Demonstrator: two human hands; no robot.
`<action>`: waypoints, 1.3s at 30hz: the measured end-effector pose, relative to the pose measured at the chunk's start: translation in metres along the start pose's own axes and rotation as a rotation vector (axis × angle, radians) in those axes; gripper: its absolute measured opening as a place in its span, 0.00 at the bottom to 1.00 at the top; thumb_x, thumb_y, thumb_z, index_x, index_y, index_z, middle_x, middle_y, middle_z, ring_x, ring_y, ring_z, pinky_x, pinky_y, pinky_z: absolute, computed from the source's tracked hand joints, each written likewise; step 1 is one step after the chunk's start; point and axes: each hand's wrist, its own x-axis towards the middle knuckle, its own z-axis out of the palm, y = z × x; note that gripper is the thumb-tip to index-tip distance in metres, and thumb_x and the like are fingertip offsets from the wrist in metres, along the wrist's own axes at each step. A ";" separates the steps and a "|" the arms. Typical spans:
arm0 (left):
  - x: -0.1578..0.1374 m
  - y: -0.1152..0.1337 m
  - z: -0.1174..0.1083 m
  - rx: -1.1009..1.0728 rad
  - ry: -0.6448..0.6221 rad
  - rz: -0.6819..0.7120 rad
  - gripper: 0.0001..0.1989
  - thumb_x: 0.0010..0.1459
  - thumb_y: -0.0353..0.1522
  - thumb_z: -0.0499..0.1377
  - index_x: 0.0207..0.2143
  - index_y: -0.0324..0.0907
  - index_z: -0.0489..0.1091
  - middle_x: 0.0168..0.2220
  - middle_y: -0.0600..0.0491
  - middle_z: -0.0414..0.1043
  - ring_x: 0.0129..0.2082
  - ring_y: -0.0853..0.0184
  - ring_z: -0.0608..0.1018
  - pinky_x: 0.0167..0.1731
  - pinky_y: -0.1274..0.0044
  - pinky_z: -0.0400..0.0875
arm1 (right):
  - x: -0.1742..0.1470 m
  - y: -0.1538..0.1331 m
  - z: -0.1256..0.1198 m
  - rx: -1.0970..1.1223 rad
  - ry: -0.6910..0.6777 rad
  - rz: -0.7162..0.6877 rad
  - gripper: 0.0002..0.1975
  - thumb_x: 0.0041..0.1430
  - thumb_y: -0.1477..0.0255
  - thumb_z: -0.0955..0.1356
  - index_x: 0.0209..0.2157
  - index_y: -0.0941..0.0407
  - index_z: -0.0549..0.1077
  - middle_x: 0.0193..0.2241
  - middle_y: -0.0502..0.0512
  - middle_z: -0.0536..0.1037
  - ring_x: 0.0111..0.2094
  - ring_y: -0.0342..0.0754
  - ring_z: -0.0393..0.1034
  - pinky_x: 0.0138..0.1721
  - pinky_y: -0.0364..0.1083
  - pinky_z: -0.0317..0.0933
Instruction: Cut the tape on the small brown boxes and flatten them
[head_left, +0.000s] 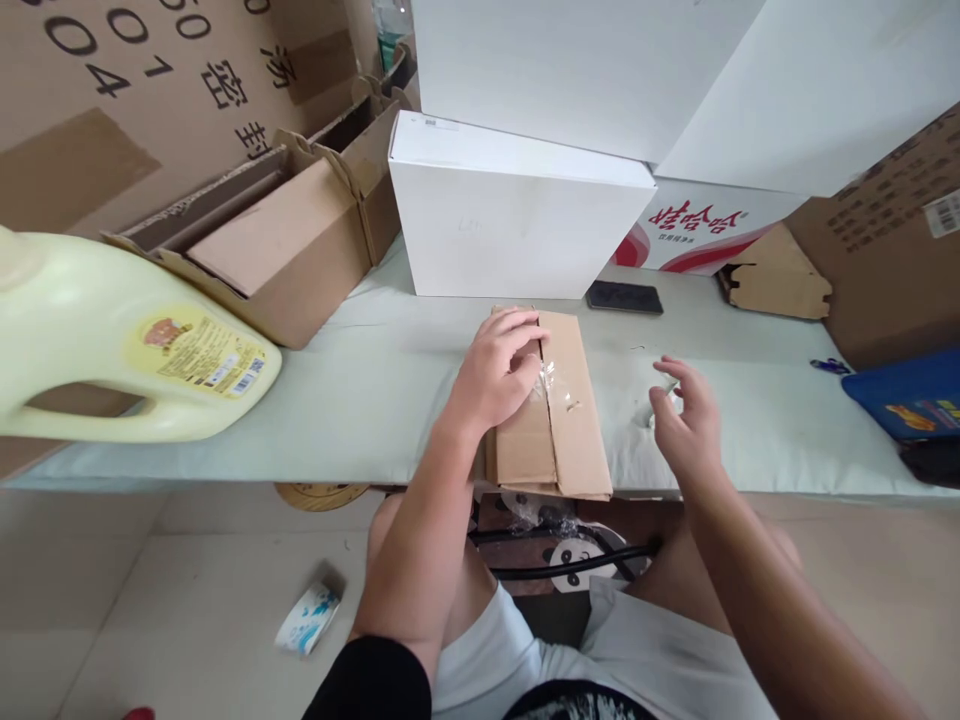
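Note:
A small brown cardboard box (577,410) lies at the front edge of the cloth-covered table, with a crumpled bit of clear tape (550,380) on its top seam. My left hand (501,370) grips the box from above, its fingers bent over the top near the seam. To the right of the box, my right hand (688,410) is held just over the cloth, thumb and forefinger pinched around a small pale translucent scrap (666,396). What exactly the scrap is cannot be made out.
Behind the box stands a white carton (510,230), with a dark phone (625,297) beside its base. A yellow jug (172,330) and an open cardboard organizer (300,250) are on the left. At the far right lies a blue pack (907,395). A paper cup (307,618) lies on the floor.

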 end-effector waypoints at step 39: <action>0.003 0.003 0.007 0.001 0.047 0.008 0.14 0.57 0.25 0.56 0.43 0.43 0.77 0.59 0.49 0.76 0.65 0.58 0.71 0.70 0.58 0.61 | -0.014 -0.129 0.008 0.905 -0.305 0.157 0.20 0.58 0.49 0.68 0.41 0.50 0.65 0.17 0.43 0.72 0.14 0.43 0.65 0.14 0.40 0.51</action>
